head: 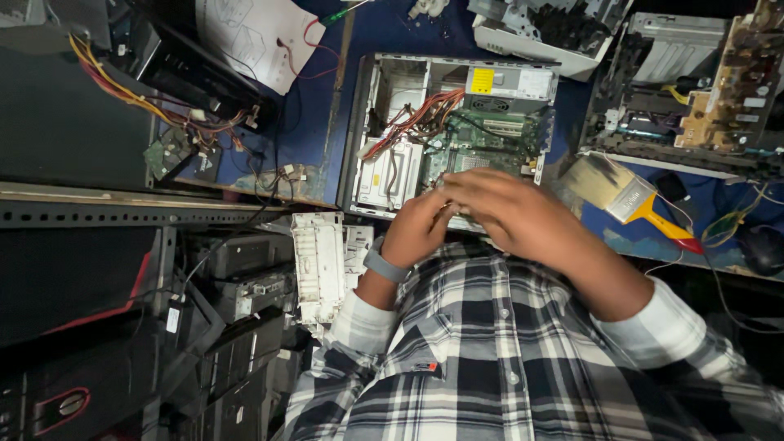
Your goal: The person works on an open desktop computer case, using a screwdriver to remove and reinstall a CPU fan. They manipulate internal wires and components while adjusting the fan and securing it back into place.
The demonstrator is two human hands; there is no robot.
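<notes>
1. Centre of the frame: open desktop computer case (449, 135) lying on its side on a blue surface (310, 122), green motherboard (482, 147) and a bundle of red and orange wires (412, 122) exposed inside.
2. Left hand (416, 229), grey wristband (384, 265) at the wrist, reaching to the near edge of the case, fingers curled; contents of the grip hidden, so impossible to tell whether closed on anything.
3. Right hand (510, 208) laid over the left at the same edge, fingers stretched flat and close together, blurred; nothing visibly clamped.
4. Lower centre: black-and-white plaid shirt (490, 351) filling the foreground, cuffs turned back at both forearms.
5. Right of the hands: wide paintbrush (625, 196) with a yellow and red handle resting on the surface, bristles towards the case.
6. Upper right: further stripped machine chassis (694, 73) with a tan circuit board (739, 90).
7. Upper left: sheet of white paper (253, 37) with line drawings, beside loose yellow and red cables (122, 90).
8. Lower left: white plastic panel (318, 261) propped among stacked dark computer cases (237, 278) below the surface edge.
</notes>
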